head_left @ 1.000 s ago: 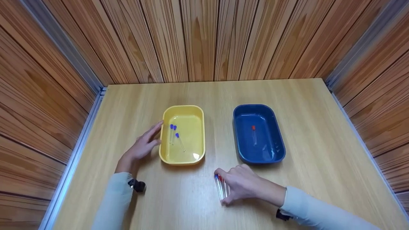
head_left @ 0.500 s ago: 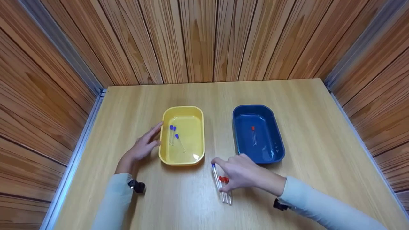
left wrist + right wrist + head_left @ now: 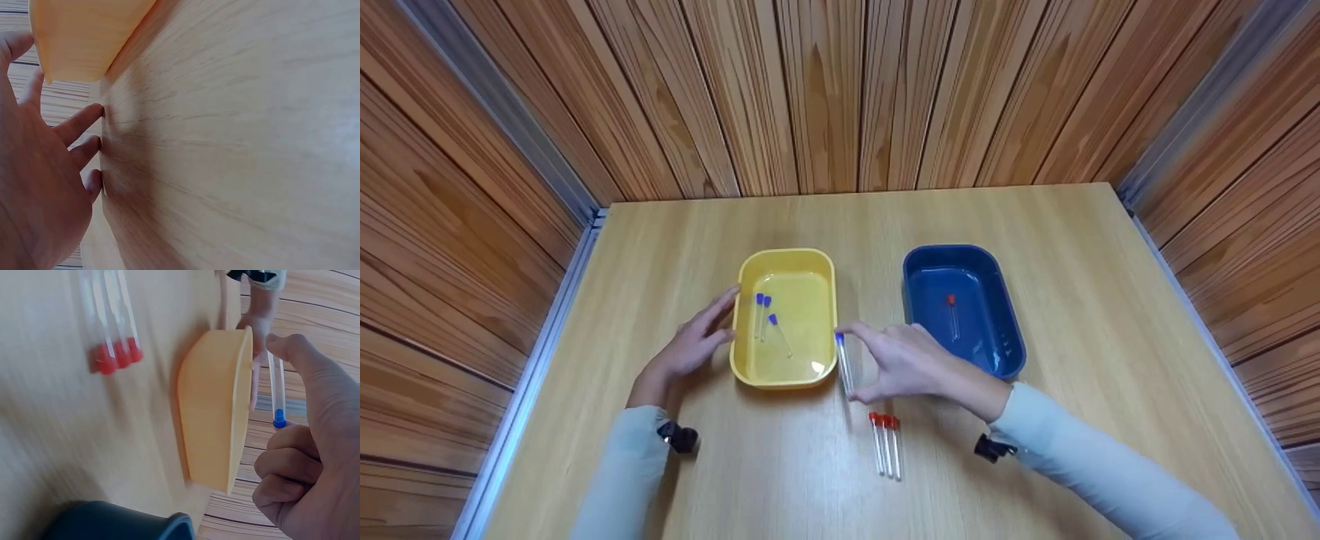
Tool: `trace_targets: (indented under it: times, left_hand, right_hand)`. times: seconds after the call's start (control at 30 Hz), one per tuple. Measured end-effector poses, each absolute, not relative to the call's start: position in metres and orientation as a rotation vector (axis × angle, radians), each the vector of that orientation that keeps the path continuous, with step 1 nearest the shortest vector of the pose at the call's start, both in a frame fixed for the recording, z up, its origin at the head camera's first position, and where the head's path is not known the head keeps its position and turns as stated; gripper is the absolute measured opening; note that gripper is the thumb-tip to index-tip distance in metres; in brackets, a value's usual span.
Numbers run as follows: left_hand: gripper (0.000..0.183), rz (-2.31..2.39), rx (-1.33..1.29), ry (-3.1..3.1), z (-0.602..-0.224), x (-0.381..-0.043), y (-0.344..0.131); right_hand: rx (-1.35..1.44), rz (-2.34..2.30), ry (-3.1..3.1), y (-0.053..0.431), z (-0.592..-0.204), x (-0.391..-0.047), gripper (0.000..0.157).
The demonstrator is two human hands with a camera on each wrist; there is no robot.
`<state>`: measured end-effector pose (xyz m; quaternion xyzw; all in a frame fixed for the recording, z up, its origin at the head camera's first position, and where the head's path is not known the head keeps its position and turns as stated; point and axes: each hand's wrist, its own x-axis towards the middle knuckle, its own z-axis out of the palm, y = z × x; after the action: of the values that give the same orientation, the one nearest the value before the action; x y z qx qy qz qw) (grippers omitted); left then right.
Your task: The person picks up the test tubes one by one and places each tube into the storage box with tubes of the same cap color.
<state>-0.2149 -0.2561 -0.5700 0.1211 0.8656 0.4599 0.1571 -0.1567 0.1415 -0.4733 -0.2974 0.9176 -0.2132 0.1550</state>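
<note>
My right hand (image 3: 904, 361) pinches a clear test tube with a blue cap (image 3: 844, 364) by its two ends, thumb at the bottom and a finger at the cap. It hangs beside the right wall of the yellow tray (image 3: 835, 300); the right wrist view shows the blue cap (image 3: 279, 418) clearly. Against the tray's left side rests my left hand (image 3: 696, 341), its fingers spread and touching the wall. Inside the yellow tray lie three blue-capped tubes (image 3: 765, 315). On the table below my right hand, three red-capped tubes (image 3: 886, 446) lie side by side.
A blue tray (image 3: 1012, 322) stands on the right, partly behind my right hand, with one red-capped tube (image 3: 953, 316) in it. Wood-patterned walls (image 3: 825, 97) enclose the wooden table (image 3: 765, 480) at the back and both sides.
My right hand has lifted the blue-capped tube from beside the red-capped ones and carried it up and left to the yellow tray. The left hand keeps its place.
</note>
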Motion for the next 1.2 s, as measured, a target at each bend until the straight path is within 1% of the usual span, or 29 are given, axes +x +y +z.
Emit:
trace_targets:
  times: [0.4, 0.87, 1.2]
  left_hand:
    - [0.074, 1.335, 0.361, 2.472, -0.570, -0.215, -0.255]
    - [0.075, 1.337, 0.360, 2.467, -0.571, -0.216, -0.255]
    - [0.075, 1.333, 0.363, 2.468, -0.571, -0.215, -0.255]
  right_hand:
    - [-0.821, -0.859, 2.631, 0.133, -0.465, -0.188, 0.093]
    - [-0.747, -0.984, 2.540, 0.109, -0.465, -0.211, 0.100]
    - [-0.719, -1.081, 2.484, 0.085, -0.467, -0.224, 0.094]
